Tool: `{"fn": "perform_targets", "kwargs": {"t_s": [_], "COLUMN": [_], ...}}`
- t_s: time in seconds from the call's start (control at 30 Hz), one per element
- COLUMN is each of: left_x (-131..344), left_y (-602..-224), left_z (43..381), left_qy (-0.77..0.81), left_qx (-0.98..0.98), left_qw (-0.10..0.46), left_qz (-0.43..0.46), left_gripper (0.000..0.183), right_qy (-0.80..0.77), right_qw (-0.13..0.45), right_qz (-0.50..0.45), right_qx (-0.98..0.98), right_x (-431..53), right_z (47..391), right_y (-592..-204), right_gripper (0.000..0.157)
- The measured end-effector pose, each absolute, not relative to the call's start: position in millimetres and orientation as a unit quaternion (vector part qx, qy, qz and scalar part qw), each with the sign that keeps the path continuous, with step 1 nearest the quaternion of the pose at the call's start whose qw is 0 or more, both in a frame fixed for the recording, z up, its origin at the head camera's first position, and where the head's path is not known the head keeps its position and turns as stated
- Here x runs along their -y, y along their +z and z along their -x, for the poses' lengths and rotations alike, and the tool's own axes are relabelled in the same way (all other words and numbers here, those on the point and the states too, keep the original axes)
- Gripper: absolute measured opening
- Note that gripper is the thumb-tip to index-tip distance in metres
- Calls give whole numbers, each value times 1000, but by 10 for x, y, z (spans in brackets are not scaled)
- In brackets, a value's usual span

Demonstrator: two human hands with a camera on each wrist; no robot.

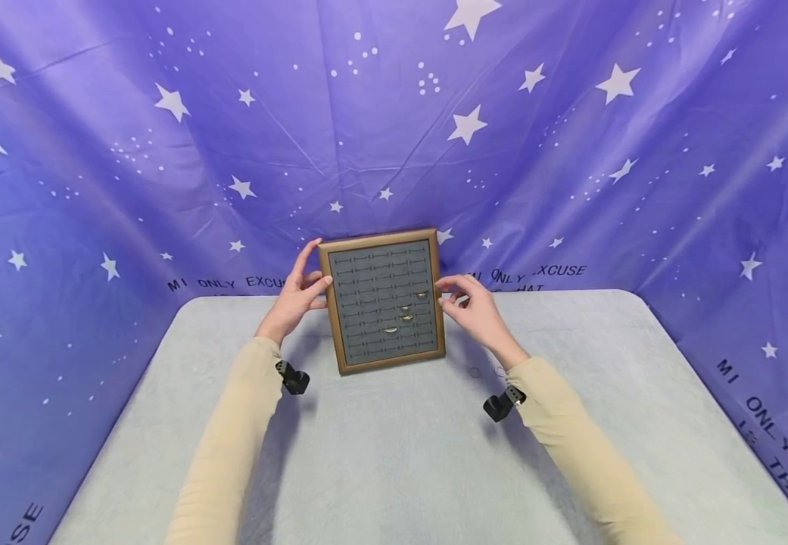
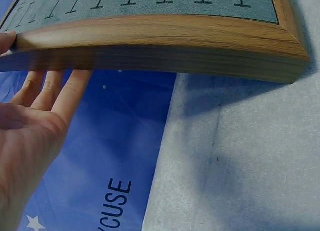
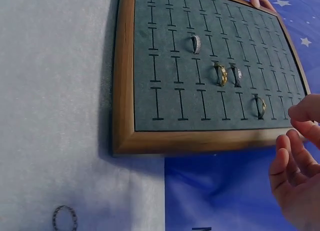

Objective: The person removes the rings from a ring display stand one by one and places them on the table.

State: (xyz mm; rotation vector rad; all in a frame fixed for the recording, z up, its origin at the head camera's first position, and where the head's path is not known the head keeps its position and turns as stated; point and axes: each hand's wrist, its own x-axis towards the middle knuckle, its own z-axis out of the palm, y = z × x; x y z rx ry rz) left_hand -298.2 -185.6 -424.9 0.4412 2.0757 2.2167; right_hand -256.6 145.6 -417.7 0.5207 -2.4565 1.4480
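A wood-framed ring display board [image 1: 383, 303] stands tilted on the table, its grey slotted pad facing me. My left hand [image 1: 294, 299] grips the left side of its frame, thumb in front and fingers behind, as the left wrist view shows. Several rings sit in the slots, among them a gold ring [image 3: 220, 74] and a silver ring [image 3: 196, 44]. Beside the right side of the frame, my right hand [image 1: 477, 310] has its fingers loosely bent, their tips right at the edge. Nothing shows between those fingertips.
A loose dark ring [image 3: 65, 219] lies on the grey tabletop [image 1: 394, 454], right of the board. Behind the table hangs a purple star-printed cloth [image 1: 394, 151], close to the board's top. Black wrist cameras [image 1: 503, 405] sit at both sleeves.
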Motion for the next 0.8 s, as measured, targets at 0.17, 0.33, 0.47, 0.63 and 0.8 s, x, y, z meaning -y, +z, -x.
{"fn": "perform_targets", "kwargs": {"t_s": [0.17,0.33,0.47,0.63,0.8], "left_x": [1847,1845,1845,1844,1837], "left_y": [-4244,-4242,-4256,-4261,-4164], "left_z": [2973,2971,2979,2980,2929], "left_qy": [724,724,724,723,728], "left_qx": [-673,-674,-673,-674,-670], "left_qw": [38,37,37,38,51], "left_qz": [-146,-144,-146,-146,-138], "left_gripper": [69,69,70,69,70], "right_qy": [484,487,485,483,479], "right_qw": [130,133,134,133,130], "right_qz": [-185,-196,-197,-190,-180], "right_qx": [845,841,841,844,850], "right_x": [-1365,-1280,-1240,-1223,-1203], "right_z": [2620,2648,2676,2705,2712], "right_y": [-4146,-4159,-4228,-4310,-4316], "right_gripper": [27,23,20,15,11]}}
